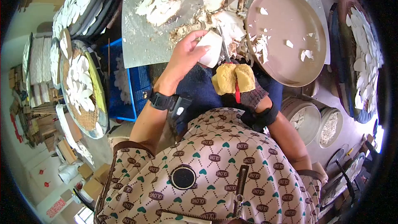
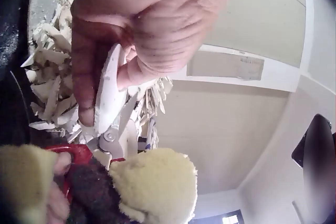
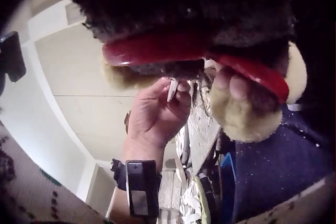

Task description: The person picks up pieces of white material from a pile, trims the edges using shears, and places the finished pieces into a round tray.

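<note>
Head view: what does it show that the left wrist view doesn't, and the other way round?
Only the head view shows the patterned apron, the big round tray and the blue basket.

Only the left wrist view shows the palm side of the left hand and makes out the round bolt joining the shears' blades.

Both show the left hand pinching a white piece, the right hand on the red-handled shears, and yellow padding beside those handles.

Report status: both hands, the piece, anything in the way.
Left hand pinching white piece. Right hand, gloved, gripping shears. Blades beside piece. Scraps heaped close by, possible clutter.
</note>
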